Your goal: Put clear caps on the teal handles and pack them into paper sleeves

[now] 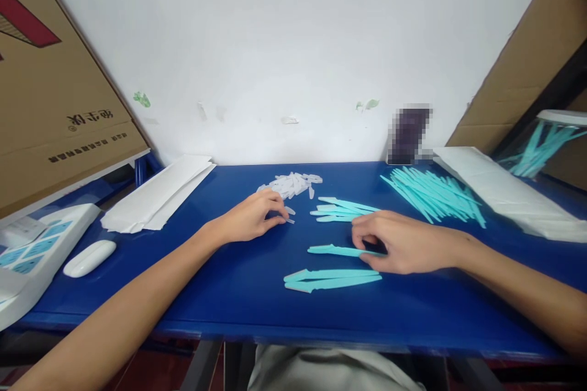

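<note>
My left hand (253,216) rests on the blue table (238,281), fingers curled and pinching at a small clear plastic cap at the near edge of a pile of clear caps (293,184). My right hand (400,242) lies on the table with its fingers closed on the end of one teal plastic stick (337,250). Just in front of it lie two more teal sticks (330,279) side by side. A small group of teal sticks (342,209) sits between my hands, farther back.
A large heap of teal sticks (433,194) lies back right, next to white paper bags (509,192). More white bags (158,192) lie back left. A white oval object (90,257) and a white tray (32,256) sit at the left. Cardboard boxes (50,85) flank both sides.
</note>
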`<act>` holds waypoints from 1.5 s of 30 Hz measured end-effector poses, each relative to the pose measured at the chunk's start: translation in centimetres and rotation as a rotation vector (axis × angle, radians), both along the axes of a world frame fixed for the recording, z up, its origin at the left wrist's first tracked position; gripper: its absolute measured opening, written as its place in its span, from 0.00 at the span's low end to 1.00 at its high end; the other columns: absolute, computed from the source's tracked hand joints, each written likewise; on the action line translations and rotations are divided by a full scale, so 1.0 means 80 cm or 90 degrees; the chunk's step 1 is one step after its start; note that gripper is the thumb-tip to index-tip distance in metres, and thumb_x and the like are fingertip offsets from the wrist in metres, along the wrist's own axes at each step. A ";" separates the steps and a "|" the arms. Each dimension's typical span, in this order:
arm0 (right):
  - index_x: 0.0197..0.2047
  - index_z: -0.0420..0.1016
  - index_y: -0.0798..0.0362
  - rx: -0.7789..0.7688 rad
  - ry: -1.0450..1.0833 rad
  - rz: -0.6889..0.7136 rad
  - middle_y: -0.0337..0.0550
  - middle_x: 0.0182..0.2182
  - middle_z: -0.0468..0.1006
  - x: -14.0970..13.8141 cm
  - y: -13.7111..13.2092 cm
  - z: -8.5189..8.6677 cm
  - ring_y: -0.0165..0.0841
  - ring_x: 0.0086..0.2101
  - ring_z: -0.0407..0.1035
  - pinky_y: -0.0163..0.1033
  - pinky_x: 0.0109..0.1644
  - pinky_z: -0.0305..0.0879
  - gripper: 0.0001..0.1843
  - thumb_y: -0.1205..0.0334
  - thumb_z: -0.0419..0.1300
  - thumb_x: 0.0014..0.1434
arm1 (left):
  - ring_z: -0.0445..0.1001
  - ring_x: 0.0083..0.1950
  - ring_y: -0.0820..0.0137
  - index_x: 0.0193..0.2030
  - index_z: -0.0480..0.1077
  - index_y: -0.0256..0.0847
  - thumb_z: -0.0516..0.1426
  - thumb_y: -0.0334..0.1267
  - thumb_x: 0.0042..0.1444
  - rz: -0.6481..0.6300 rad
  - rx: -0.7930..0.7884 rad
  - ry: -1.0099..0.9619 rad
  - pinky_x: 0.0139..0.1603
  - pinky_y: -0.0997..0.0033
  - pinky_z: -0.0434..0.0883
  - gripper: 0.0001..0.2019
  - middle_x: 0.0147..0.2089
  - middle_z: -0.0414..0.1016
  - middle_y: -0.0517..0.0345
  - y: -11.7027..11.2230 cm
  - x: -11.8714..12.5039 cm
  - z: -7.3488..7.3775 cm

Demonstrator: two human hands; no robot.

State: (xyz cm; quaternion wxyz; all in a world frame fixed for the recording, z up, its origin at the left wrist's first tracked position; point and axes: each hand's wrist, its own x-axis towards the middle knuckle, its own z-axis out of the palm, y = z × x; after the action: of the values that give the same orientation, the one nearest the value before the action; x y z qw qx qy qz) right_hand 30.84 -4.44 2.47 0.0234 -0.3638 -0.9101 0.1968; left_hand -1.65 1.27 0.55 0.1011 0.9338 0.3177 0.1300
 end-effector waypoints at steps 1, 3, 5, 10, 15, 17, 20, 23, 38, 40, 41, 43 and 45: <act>0.29 0.67 0.50 0.009 0.003 0.006 0.38 0.31 0.72 0.000 0.001 -0.001 0.32 0.31 0.62 0.40 0.39 0.57 0.06 0.61 0.59 0.57 | 0.73 0.52 0.64 0.45 0.78 0.44 0.55 0.39 0.68 -0.005 -0.002 -0.001 0.53 0.62 0.70 0.10 0.50 0.76 0.51 -0.001 0.001 0.000; 0.29 0.69 0.51 0.025 0.005 0.014 0.40 0.33 0.72 0.000 0.002 -0.002 0.34 0.35 0.64 0.43 0.46 0.58 0.09 0.57 0.59 0.59 | 0.72 0.57 0.63 0.45 0.77 0.43 0.54 0.39 0.68 -0.019 -0.016 -0.010 0.57 0.62 0.68 0.09 0.57 0.74 0.51 -0.003 0.003 0.000; 0.29 0.70 0.51 0.035 0.008 0.018 0.40 0.32 0.70 0.001 0.003 -0.003 0.37 0.39 0.64 0.48 0.52 0.56 0.12 0.53 0.59 0.60 | 0.72 0.59 0.64 0.46 0.74 0.43 0.53 0.39 0.69 -0.036 -0.034 -0.017 0.59 0.61 0.68 0.09 0.61 0.72 0.51 -0.005 0.006 -0.001; 0.30 0.71 0.50 0.007 0.003 -0.008 0.39 0.28 0.70 0.002 0.003 -0.003 0.36 0.35 0.65 0.46 0.49 0.58 0.10 0.54 0.60 0.59 | 0.73 0.54 0.63 0.49 0.71 0.42 0.51 0.38 0.70 -0.029 -0.051 0.000 0.54 0.62 0.70 0.09 0.54 0.76 0.49 -0.008 0.011 -0.002; 0.31 0.69 0.50 0.013 0.013 -0.008 0.39 0.30 0.73 0.001 0.003 -0.001 0.33 0.32 0.64 0.39 0.37 0.57 0.05 0.61 0.59 0.58 | 0.75 0.48 0.65 0.48 0.73 0.41 0.51 0.38 0.70 -0.040 -0.026 -0.013 0.51 0.64 0.71 0.10 0.47 0.77 0.50 -0.006 0.012 -0.001; 0.31 0.68 0.51 0.027 0.027 0.008 0.40 0.34 0.74 0.002 0.004 -0.001 0.32 0.32 0.64 0.38 0.36 0.57 0.04 0.63 0.59 0.58 | 0.76 0.45 0.66 0.47 0.75 0.40 0.52 0.39 0.69 -0.037 -0.017 -0.019 0.48 0.66 0.72 0.11 0.44 0.77 0.50 -0.005 0.011 -0.002; 0.34 0.70 0.51 0.039 0.033 0.019 0.41 0.37 0.76 0.003 0.006 -0.001 0.32 0.33 0.66 0.38 0.36 0.58 0.01 0.65 0.58 0.58 | 0.76 0.44 0.66 0.45 0.77 0.40 0.53 0.39 0.68 -0.022 0.007 -0.034 0.46 0.66 0.73 0.11 0.47 0.76 0.49 -0.003 0.010 -0.005; 0.36 0.71 0.51 0.056 0.036 0.010 0.42 0.37 0.77 0.003 0.007 -0.003 0.33 0.33 0.68 0.38 0.36 0.59 0.01 0.65 0.58 0.59 | 0.78 0.47 0.66 0.43 0.78 0.40 0.55 0.39 0.67 -0.014 0.016 -0.051 0.48 0.65 0.74 0.10 0.53 0.76 0.48 -0.001 0.009 -0.008; 0.66 0.62 0.49 0.173 0.140 -0.035 0.53 0.53 0.76 0.012 0.017 -0.024 0.43 0.50 0.72 0.50 0.53 0.69 0.23 0.57 0.43 0.72 | 0.81 0.44 0.67 0.42 0.79 0.41 0.59 0.37 0.63 -0.001 -0.032 -0.088 0.47 0.69 0.75 0.07 0.44 0.83 0.55 -0.001 0.011 -0.002; 0.66 0.63 0.50 0.172 0.115 -0.041 0.53 0.51 0.76 0.010 0.015 -0.023 0.43 0.47 0.73 0.50 0.51 0.70 0.24 0.57 0.42 0.72 | 0.80 0.45 0.67 0.41 0.79 0.41 0.61 0.37 0.62 0.000 -0.052 -0.093 0.48 0.69 0.75 0.06 0.46 0.83 0.54 -0.002 0.011 -0.001; 0.65 0.65 0.50 0.173 0.095 -0.044 0.53 0.51 0.76 0.009 0.013 -0.022 0.43 0.47 0.74 0.50 0.50 0.70 0.24 0.56 0.41 0.73 | 0.80 0.46 0.67 0.40 0.79 0.41 0.61 0.37 0.62 -0.001 -0.061 -0.091 0.49 0.69 0.75 0.05 0.47 0.82 0.54 -0.003 0.012 0.000; 0.64 0.67 0.50 0.181 0.052 -0.038 0.53 0.51 0.76 0.006 0.009 -0.019 0.43 0.46 0.74 0.50 0.49 0.70 0.24 0.55 0.41 0.73 | 0.80 0.47 0.67 0.40 0.79 0.40 0.61 0.36 0.62 -0.001 -0.072 -0.086 0.49 0.68 0.75 0.05 0.47 0.82 0.54 -0.003 0.012 0.001; 0.65 0.67 0.49 0.198 0.017 -0.024 0.53 0.52 0.77 0.002 0.007 -0.017 0.43 0.45 0.75 0.49 0.47 0.71 0.24 0.54 0.42 0.73 | 0.80 0.46 0.67 0.40 0.79 0.40 0.60 0.37 0.63 -0.003 -0.079 -0.090 0.49 0.67 0.75 0.05 0.46 0.82 0.54 -0.004 0.013 0.002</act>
State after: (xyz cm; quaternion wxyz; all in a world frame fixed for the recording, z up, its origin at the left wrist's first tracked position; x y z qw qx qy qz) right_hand 31.03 -3.90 1.15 0.0953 -0.3702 -0.9222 0.0579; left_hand -0.65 0.98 0.72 0.1815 0.9150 0.3150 0.1750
